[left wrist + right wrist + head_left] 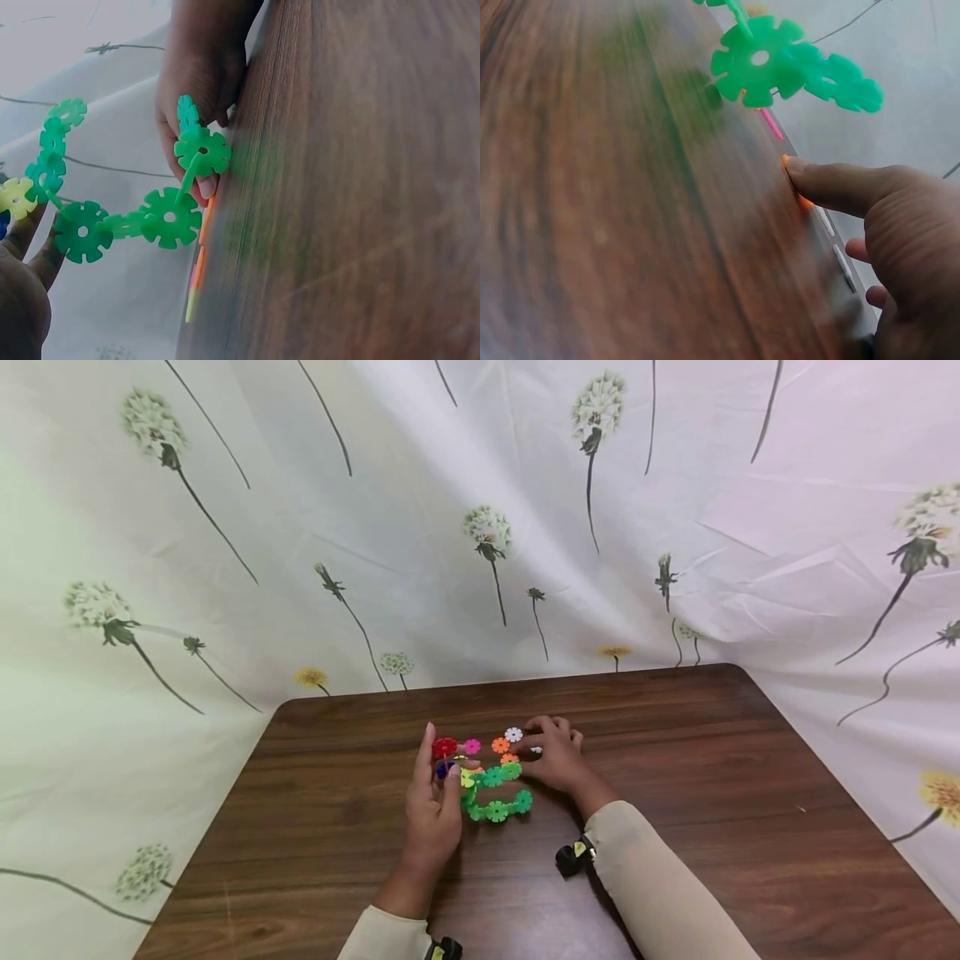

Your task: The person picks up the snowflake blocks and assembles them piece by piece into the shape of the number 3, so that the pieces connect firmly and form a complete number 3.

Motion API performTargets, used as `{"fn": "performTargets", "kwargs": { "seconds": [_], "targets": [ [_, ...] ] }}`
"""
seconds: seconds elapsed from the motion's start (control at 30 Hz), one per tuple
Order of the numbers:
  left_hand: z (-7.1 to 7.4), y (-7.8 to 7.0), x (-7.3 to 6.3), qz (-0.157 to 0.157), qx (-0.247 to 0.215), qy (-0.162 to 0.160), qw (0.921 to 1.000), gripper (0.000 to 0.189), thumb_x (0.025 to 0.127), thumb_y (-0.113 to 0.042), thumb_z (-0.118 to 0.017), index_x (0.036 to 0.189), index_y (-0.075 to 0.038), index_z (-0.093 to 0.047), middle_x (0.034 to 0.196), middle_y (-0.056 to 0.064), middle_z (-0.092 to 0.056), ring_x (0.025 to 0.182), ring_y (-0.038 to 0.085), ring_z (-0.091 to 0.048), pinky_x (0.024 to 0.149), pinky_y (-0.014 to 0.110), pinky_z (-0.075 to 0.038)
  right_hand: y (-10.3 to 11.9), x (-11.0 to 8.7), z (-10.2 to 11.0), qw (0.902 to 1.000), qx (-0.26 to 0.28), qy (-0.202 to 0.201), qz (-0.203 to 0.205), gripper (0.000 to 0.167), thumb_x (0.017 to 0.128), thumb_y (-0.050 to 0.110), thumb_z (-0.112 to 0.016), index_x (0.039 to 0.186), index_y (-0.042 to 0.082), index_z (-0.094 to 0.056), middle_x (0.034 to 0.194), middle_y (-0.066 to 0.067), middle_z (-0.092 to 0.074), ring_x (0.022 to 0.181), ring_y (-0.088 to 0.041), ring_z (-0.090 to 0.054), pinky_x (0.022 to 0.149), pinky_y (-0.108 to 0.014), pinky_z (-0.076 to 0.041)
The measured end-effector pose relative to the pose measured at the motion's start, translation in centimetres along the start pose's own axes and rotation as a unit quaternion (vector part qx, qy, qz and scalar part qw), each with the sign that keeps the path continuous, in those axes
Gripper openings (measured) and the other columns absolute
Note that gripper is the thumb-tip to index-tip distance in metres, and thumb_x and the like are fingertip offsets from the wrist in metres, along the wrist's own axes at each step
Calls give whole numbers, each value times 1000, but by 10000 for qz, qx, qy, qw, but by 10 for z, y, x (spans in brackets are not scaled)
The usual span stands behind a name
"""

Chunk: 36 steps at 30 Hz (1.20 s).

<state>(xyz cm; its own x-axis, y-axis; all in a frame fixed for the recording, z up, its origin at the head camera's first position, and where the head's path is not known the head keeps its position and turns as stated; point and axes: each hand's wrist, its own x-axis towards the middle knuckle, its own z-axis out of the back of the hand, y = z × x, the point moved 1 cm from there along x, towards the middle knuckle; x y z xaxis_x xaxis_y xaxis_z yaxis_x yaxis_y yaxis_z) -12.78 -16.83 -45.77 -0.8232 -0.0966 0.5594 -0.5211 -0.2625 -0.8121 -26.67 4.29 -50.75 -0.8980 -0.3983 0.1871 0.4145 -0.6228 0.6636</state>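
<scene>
A chain of interlocked plastic flower discs (497,811) in red, blue, yellow and green curves in front of my left hand (435,814). That hand holds the chain near its blue and yellow discs, between thumb and fingers. Green discs (169,217) hang out toward the right, above the tabletop. My right hand (558,760) is low at the table, its fingertips at an orange flower disc (785,163), which it seems to pinch by the edge. A second orange disc (500,745) and a white disc (513,735) lie just beyond. The right fingers partly cover another white disc (536,749).
A pink disc (472,747) lies between the hands, behind the chain. The brown wooden table (675,735) ends at a white cloth (420,527) printed with dandelions. Black wrist cameras (572,858) sit at both sleeves.
</scene>
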Motion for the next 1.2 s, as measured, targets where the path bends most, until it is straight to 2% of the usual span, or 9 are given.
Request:
{"fn": "performTargets", "kwargs": {
  "seconds": [0.07, 0.3, 0.43, 0.63, 0.77, 0.87, 0.97, 1.1, 1.2],
  "targets": [
    [0, 0, 0, -44, -62, 18, 10000, 80, 110, 8, -52, 176, -25, -21, 145, 23, -61, 121, 32, -74, 107, 19, -55, 0, 0, 2, 10000, 45, 37, -54, 19, 95, 26, -86, 114, 22, -85, 153, -12, -53, 154, -46, -29, 120, -70, -15],
    [1, 1, 1, -24, 54, -30, 10000, 78, 111, 5, -54, 175, -26, -23, 148, 22, -59, 121, 7, -72, 103, 16, -57, -3, 1, 5, 9991, 305, 133, -263, 14, 93, 20, -85, 106, 19, -80, 162, -13, -47, 159, -46, -22, 123, -69, -12],
    [1, 3, 1, -83, 43, -57, 9999, 82, 108, 12, -52, 176, -23, -23, 151, 25, -57, 122, 1, -70, 105, 12, -53, -5, 2, 5, 9983, 536, -12, -235, 15, 90, 16, -86, 100, 20, -75, 151, -10, -56, 154, -43, -29, 121, -66, -15],
    [3, 4, 0, -92, 15, -46, 9999, 81, 109, 11, -52, 176, -24, -22, 150, 25, -57, 122, -4, -67, 107, 14, -53, -4, -1, 3, 9962, 828, -257, 27, 12, 93, 10, -85, 94, 16, -74, 103, -4, -74, 111, -25, -62, 111, -52, -33],
    [4, 3, 0, -8, 102, -76, 9999, 79, 110, 6, -54, 175, -27, -23, 151, 22, -58, 123, -2, -67, 105, 15, -55, -1, -4, 4, 9892, 1419, -344, 136, 10, 99, 6, -79, 108, 8, -74, 99, -6, -73, 89, -13, -63, 83, -30, -54],
    [3, 3, 0, 51, 85, -38, 9999, 80, 111, 6, -54, 175, -28, -22, 147, 21, -61, 122, 1, -69, 100, 13, -58, 3, -7, 10, 9747, 2201, -376, 80, 17, 103, 5, -74, 119, 0, -74, 95, -12, -73, 78, -13, -62, 66, -26, -55],
    [2, 2, 0, 40, 110, -9, 9999, 79, 111, 6, -53, 176, -27, -22, 142, 20, -63, 119, 8, -73, 96, 15, -60, 11, -11, 20, 9502, 3071, -475, -242, 23, 105, 5, -72, 124, -6, -75, 89, -9, -75, 70, -13, -66, 59, -27, -56],
    [0, 1, -1, -142, 148, 26, 9998, 76, 111, 6, -53, 175, -21, -23, 135, 21, -66, 114, 25, -77, 96, 20, -62, 26, -16, 36, 9026, 4220, -553, -638, 30, 105, -1, -68, 132, -14, -69, 92, -6, -77, 72, -12, -74, 66, -29, -63],
    [-1, 0, 0, -256, 118, 23, 9996, 77, 110, 5, -55, 175, -19, -23, 133, 22, -67, 113, 29, -77, 96, 21, -62, 43, -19, 47, 8878, 4536, -410, -662, 30, 104, -4, -66, 133, -15, -68, 102, -18, -78, 77, -14, -78, 76, -32, -67]
  ]
}}
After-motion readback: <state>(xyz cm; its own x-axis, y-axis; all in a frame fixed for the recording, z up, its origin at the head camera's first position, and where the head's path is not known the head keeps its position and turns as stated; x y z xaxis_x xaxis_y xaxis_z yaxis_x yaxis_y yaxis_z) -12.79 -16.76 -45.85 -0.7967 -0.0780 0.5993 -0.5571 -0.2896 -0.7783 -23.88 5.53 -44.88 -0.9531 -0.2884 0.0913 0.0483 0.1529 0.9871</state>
